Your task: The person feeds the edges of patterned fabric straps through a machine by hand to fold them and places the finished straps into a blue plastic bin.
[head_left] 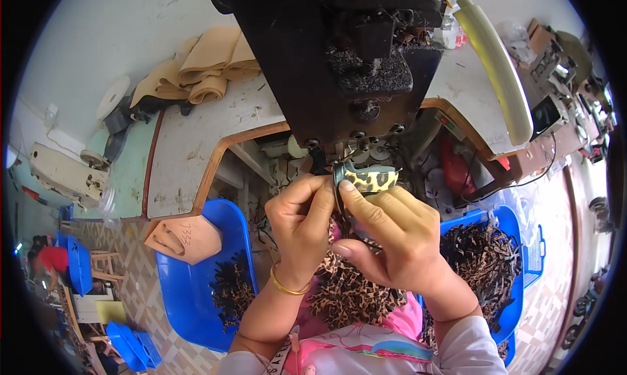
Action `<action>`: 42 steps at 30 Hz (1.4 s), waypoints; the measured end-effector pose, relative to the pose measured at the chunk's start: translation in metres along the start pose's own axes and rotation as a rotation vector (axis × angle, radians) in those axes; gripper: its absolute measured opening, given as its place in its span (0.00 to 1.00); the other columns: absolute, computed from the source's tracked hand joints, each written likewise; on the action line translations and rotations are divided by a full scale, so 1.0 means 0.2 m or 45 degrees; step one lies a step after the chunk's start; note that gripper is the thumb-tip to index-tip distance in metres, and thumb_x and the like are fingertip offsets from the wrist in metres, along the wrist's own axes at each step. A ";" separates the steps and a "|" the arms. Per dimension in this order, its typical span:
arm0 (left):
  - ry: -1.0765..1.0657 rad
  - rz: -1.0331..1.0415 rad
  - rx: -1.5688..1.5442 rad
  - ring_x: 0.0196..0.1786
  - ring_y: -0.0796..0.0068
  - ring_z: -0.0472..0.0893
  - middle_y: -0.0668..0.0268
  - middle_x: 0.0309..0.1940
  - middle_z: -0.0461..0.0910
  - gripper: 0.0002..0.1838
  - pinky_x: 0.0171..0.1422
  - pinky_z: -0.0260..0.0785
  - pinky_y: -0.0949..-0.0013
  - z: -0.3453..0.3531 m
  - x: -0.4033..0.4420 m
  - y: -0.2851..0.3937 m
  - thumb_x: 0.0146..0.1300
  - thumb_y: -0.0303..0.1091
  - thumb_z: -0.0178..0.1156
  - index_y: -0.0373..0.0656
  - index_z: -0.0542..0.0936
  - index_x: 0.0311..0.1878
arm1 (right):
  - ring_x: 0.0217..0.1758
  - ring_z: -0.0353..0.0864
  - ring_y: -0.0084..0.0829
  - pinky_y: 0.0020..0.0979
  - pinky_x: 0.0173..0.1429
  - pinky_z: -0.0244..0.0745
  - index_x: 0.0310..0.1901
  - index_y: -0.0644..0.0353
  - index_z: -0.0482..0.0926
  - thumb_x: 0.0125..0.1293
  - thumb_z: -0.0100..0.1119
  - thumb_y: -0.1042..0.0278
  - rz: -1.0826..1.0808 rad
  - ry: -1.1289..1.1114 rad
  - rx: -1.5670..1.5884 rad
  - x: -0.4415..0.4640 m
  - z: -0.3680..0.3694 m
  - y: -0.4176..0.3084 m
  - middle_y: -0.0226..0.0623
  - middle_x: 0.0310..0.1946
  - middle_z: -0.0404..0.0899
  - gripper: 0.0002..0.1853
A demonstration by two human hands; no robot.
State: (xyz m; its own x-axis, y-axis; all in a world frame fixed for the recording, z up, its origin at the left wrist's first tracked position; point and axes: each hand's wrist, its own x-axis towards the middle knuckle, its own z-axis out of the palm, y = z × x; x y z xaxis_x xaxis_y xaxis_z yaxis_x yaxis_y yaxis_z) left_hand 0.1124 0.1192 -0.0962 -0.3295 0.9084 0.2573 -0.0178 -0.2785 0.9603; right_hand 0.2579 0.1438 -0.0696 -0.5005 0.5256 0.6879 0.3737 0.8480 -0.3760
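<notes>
The piece was held up just beneath the machine, a dark strip at its left end; the strip was pinched between thumb and finger of the left hand; it was pressed by the index fingertip of the right hand, its thumb spread apart; whether anything was gripped beneath that palm could not be told; the strip might be skewed if pulled unevenly; a fingertip might be nipped, so near was the machine; the piece might be soiled by lint shaken loose; scraps were heaped below, where a dropped piece might be lost; blue bins were set either side, under the table.
</notes>
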 end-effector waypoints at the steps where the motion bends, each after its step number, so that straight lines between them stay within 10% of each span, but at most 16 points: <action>1: 0.019 0.039 0.002 0.27 0.89 0.70 0.71 0.25 0.77 0.07 0.29 0.60 0.82 -0.01 -0.01 -0.05 0.65 0.24 0.57 0.30 0.81 0.36 | 0.24 0.72 0.29 0.27 0.27 0.69 0.46 0.68 0.78 0.52 0.67 0.70 0.066 0.135 -0.017 0.00 0.00 0.03 0.34 0.25 0.72 0.19; 4: 0.006 0.097 -0.109 0.27 0.90 0.68 0.70 0.28 0.76 0.07 0.29 0.57 0.82 0.00 -0.01 -0.10 0.65 0.25 0.58 0.29 0.81 0.37 | 0.23 0.70 0.22 0.22 0.28 0.66 0.42 0.63 0.78 0.51 0.71 0.70 0.538 0.394 -0.019 0.01 -0.01 0.09 0.34 0.27 0.74 0.17; 7: -0.045 0.089 -0.183 0.27 0.90 0.68 0.70 0.30 0.75 0.07 0.28 0.57 0.83 -0.01 -0.01 -0.13 0.66 0.25 0.58 0.30 0.81 0.39 | 0.27 0.71 0.11 0.17 0.32 0.68 0.44 0.64 0.77 0.60 0.67 0.70 0.922 0.148 1.032 0.01 -0.01 0.20 0.27 0.31 0.79 0.13; 29: -0.006 -0.147 -0.829 0.23 0.72 0.82 0.58 0.27 0.81 0.11 0.30 0.79 0.71 0.13 -0.03 -0.10 0.68 0.25 0.48 0.28 0.78 0.39 | 0.21 0.74 0.14 0.17 0.24 0.70 0.32 0.61 0.77 0.66 0.56 0.66 0.874 -0.231 0.989 0.28 -0.11 0.32 0.27 0.21 0.77 0.08; 42: -0.019 0.002 -0.424 0.25 0.76 0.82 0.59 0.26 0.82 0.08 0.30 0.75 0.77 0.04 -0.02 -0.08 0.66 0.22 0.52 0.26 0.79 0.39 | 0.22 0.76 0.15 0.18 0.25 0.72 0.28 0.61 0.76 0.61 0.63 0.71 0.864 -0.279 1.091 0.27 -0.09 0.33 0.26 0.20 0.77 0.07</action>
State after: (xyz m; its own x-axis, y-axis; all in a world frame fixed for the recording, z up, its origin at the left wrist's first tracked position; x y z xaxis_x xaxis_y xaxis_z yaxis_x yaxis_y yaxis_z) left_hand 0.1215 0.1234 -0.1117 -0.3156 0.9118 0.2628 -0.3258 -0.3643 0.8725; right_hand 0.2697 0.2269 -0.0464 -0.5556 0.8271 0.0850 0.0016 0.1032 -0.9947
